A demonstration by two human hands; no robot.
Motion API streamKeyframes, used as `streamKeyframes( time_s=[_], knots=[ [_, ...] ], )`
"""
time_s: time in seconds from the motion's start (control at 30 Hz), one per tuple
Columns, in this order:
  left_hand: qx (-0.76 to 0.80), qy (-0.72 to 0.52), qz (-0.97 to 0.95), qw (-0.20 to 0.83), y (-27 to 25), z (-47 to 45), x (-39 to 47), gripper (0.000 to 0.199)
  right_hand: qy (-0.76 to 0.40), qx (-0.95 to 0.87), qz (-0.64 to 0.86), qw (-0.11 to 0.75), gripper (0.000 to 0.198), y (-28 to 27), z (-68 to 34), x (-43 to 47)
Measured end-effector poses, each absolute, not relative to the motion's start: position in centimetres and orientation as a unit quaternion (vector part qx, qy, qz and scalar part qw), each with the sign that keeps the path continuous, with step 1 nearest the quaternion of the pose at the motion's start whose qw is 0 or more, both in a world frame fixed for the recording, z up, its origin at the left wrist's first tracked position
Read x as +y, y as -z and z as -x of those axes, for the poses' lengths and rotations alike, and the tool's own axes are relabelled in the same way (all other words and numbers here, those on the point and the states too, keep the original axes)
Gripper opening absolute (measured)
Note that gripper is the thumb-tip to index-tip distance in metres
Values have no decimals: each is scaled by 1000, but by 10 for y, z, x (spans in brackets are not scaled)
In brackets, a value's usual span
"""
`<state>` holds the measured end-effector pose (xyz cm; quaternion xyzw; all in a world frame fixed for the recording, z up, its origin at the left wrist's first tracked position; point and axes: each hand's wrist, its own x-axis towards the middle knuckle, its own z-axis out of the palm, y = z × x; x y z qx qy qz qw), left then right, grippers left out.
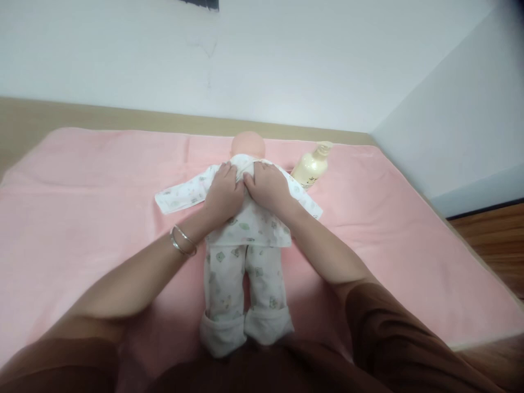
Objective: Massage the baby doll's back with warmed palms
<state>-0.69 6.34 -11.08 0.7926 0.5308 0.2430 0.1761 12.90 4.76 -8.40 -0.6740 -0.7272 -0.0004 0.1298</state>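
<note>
A baby doll (248,143) lies on the pink sheet, its bald head away from me and no face showing. It wears a white printed top (249,232) and matching trousers (225,278) with turned-up cuffs. My left hand (225,191) rests on the left side of the upper torso, fingers laid over the cloth and thumb toward the middle. Mirroring it, my right hand (268,185) lies on the other side, its thumb apart from the fingers. The cloth is wrinkled between them. Both sleeves spread out sideways.
A pale yellow pump bottle (310,168) stands tilted in view, right of the doll's shoulder. The pink sheet (102,218) covers a tan-edged surface against a white wall (286,65). Wooden flooring (491,234) shows at the right.
</note>
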Motion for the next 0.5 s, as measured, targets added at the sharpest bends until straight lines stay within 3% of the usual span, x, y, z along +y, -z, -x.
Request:
streamKeyframes(
  time_s=[0.17, 0.3, 0.5],
  knots=[
    [574, -252, -753, 197, 120, 13, 76, 66, 67, -741, 662, 90, 44, 78, -118, 24],
    [568, -270, -764, 147, 117, 13, 72, 54, 115, -766, 630, 60, 44, 78, -112, 9],
    [578, -295, -754, 101, 117, 13, 66, 39, -9, -726, 680, 105, 56, 82, -127, 35]
  ],
)
